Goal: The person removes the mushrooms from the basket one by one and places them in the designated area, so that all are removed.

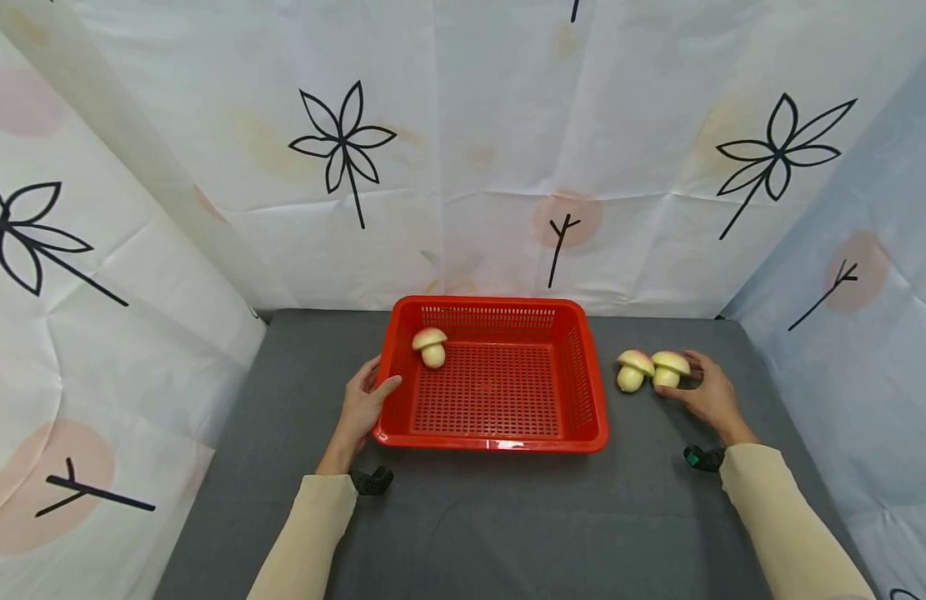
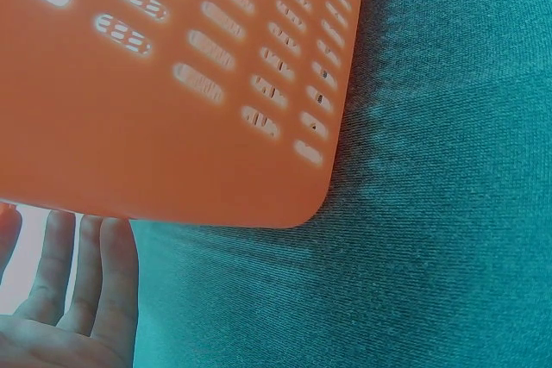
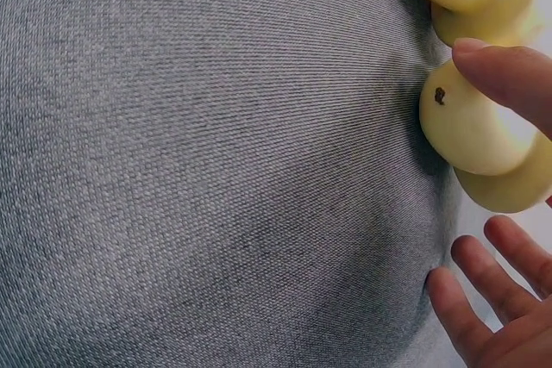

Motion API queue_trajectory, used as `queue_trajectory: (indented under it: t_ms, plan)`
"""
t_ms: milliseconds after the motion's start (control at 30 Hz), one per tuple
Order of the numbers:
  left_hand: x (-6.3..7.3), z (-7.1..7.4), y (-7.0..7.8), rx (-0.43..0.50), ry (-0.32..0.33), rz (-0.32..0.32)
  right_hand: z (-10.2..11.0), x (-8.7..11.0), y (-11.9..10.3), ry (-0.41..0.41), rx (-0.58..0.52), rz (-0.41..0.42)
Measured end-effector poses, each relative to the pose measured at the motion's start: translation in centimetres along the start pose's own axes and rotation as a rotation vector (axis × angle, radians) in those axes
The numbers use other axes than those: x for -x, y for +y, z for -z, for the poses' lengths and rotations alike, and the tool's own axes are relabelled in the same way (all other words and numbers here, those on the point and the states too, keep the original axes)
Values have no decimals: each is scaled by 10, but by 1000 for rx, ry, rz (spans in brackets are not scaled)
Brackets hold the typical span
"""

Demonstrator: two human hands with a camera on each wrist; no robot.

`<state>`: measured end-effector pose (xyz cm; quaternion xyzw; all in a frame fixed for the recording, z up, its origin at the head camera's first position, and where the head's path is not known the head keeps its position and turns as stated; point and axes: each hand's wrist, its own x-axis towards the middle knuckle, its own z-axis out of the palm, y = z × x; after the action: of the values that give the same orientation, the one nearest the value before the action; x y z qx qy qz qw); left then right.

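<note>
Your cream sleeves (image 1: 788, 517) come nearest in the head view. Your left hand (image 1: 362, 408) grips the red basket (image 1: 447, 442), pinching its left rim, thumb over the edge. One mushroom (image 1: 433, 355) lies inside, far left; two mushrooms (image 1: 632, 379) touch on the table (image 1: 508, 525) to the right, your right hand (image 1: 713, 400) at the outer one.

In the left wrist view, your fingertips meet the basket's edge.

In the right wrist view, your thumb crosses one mushroom's stem, three fingers spread apart; you cannot tell whether this grip pinches.
</note>
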<state>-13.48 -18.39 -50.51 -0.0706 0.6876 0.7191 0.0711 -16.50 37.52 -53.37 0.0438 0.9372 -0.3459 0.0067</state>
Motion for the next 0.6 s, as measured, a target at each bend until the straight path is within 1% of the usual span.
queue_trajectory:
  t_ms: [233,467,600]
  plan:
    - [0,0,0,-4,-3,-1,0,0,1,-14,9,4]
    - [0,1,0,-1,-7,-7,1,-3,0,-37,32,57]
    - [0,0,0,-5,-4,-5,1,-4,-1,-41,39,66]
